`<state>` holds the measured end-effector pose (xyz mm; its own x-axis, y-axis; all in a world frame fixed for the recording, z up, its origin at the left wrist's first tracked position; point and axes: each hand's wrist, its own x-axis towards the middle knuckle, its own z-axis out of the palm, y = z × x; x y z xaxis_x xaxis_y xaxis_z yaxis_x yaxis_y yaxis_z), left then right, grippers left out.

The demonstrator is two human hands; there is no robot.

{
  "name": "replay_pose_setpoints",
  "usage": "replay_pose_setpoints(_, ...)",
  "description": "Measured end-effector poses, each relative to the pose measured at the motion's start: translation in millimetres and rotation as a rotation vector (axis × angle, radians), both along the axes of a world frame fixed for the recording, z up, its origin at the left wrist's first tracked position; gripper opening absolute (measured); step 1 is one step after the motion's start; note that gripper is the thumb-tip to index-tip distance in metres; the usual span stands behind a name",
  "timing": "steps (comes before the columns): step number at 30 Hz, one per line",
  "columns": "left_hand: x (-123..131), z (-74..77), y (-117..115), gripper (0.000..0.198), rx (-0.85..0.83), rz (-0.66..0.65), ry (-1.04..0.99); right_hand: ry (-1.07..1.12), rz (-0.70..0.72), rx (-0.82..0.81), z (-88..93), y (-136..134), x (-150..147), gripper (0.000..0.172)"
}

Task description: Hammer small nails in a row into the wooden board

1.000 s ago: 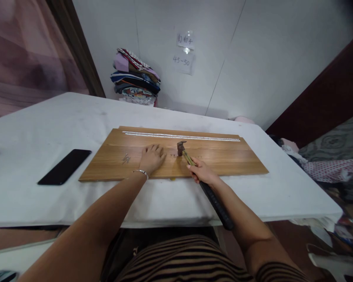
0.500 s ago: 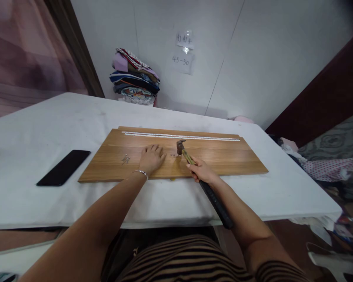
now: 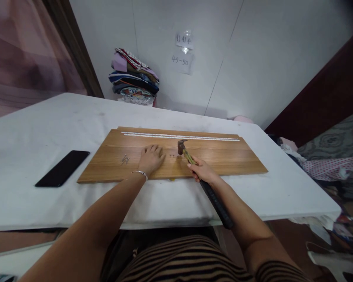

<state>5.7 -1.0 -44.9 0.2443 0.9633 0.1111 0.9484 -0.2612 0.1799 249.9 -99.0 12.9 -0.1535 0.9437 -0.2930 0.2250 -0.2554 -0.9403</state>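
My left hand lies flat on a brown wooden board, its fingers stretched out. A claw hammer is in my right hand, gripped partway along the handle, with the black grip end running back under my forearm. Its rusty head hovers just over the board. Directly beneath the head, a row of small nail heads shows in the wood, partly hidden by the hammer. Several loose nails lie on the board to the left of my left hand.
Two white strips run along the board's far edge. A black phone lies on the white-covered table, left of the board. Folded clothes are stacked by the wall, where paper notes hang.
The hammer head has shifted very slightly to the right above the nails. My left hand keeps its place on the board.
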Motion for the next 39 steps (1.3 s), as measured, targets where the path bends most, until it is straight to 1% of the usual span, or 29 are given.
replay_pose_setpoints(8, -1, -2.6, 2, 0.054, 0.007, -0.002, -0.014, 0.033, -0.019, -0.029, -6.7, 0, 3, 0.058)
replay_pose_setpoints(12, -1, -2.0, 1, 0.050, 0.004, 0.001, -0.018, 0.056, -0.010, -0.013, -5.8, -2, 3, 0.066)
replay_pose_setpoints(15, -2, -1.3, 1, 0.050, 0.000, 0.000, -0.023, 0.051, 0.001, -0.039, -6.3, -2, 3, 0.074)
replay_pose_setpoints(18, -2, -1.0, 0, 0.050, -0.007, 0.001, -0.026, 0.050, 0.019, -0.054, -6.9, -2, 3, 0.078)
replay_pose_setpoints(24, -3, -2.6, -1, 0.048, -0.003, 0.003, -0.037, 0.083, 0.033, -0.045, -8.3, -2, 4, 0.076)
replay_pose_setpoints(29, -4, -3.6, -1, 0.050, 0.003, -0.007, -0.029, 0.105, 0.047, -0.083, -12.4, -2, 2, 0.075)
replay_pose_setpoints(35, -5, -1.1, -4, 0.052, -0.003, -0.019, -0.019, 0.086, 0.072, -0.073, -8.1, -3, 3, 0.086)
replay_pose_setpoints(39, -4, 0.3, -5, 0.051, -0.011, -0.015, -0.028, 0.075, 0.096, -0.065, -5.4, -4, 5, 0.084)
